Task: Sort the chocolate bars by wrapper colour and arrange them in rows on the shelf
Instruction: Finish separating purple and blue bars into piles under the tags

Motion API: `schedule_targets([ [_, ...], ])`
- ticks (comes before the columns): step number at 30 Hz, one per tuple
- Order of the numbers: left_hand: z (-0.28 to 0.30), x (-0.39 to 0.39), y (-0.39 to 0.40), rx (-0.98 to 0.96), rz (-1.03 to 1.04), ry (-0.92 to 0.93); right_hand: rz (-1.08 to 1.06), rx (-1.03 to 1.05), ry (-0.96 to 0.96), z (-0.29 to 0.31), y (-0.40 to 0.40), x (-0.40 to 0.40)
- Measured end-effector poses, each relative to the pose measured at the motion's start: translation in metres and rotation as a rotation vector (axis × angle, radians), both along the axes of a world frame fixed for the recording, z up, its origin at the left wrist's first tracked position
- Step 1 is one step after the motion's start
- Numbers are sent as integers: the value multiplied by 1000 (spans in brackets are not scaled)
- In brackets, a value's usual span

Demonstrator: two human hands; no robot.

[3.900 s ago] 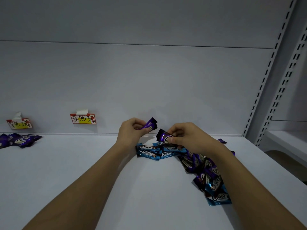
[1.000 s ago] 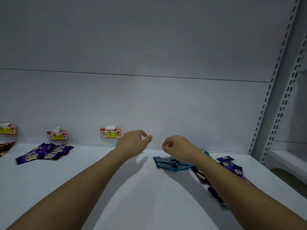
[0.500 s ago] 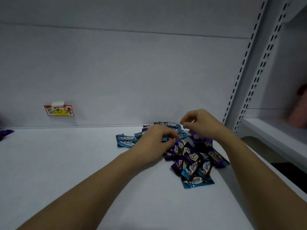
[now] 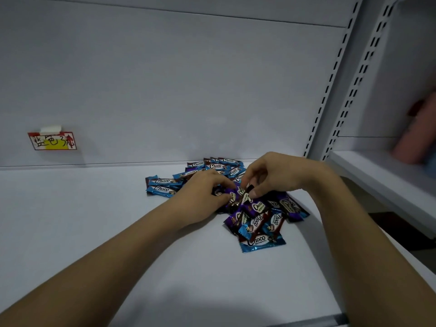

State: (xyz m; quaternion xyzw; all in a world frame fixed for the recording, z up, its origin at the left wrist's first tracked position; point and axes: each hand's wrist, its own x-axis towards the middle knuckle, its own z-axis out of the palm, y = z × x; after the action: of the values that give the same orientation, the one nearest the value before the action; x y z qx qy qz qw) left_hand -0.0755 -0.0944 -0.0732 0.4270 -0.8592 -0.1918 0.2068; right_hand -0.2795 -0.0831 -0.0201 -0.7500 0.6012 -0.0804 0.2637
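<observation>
One mixed pile of chocolate bars (image 4: 256,215) on the white shelf (image 4: 94,220), blue, purple and brown wrappers overlapping; exact count cannot be told. Two blue bars (image 4: 162,186) lie side by side at the pile's left edge. One price label (image 4: 53,140) on the back wall. Both forearms reach in, palms down. Left hand (image 4: 204,192) fingers curled onto a purple bar (image 4: 232,197). Right hand (image 4: 271,173) pinches a brown bar (image 4: 246,197), thumb and fingertips together.
</observation>
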Motion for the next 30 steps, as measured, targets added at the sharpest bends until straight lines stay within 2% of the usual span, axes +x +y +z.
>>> schedule_targets([
  [7,7,13,-3,70,67,-54,-99,-96,-170,2,3,-5],
  [13,8,20,-2,-30,99,-121,-168,-84,-268,-3,0,-5],
  [18,11,21,4,-42,122,-147,-222,-169,-181,-3,-1,-6],
  [21,13,20,3,-50,149,-130,-276,-238,-403,0,-2,-9],
  [23,13,19,1,-51,182,-55,-309,-268,-521,2,-1,-9],
  [25,13,19,-2,-44,231,82,-328,-244,-550,2,-1,-8],
  [30,14,24,-7,17,323,311,-274,-128,-361,-9,-5,8],
])
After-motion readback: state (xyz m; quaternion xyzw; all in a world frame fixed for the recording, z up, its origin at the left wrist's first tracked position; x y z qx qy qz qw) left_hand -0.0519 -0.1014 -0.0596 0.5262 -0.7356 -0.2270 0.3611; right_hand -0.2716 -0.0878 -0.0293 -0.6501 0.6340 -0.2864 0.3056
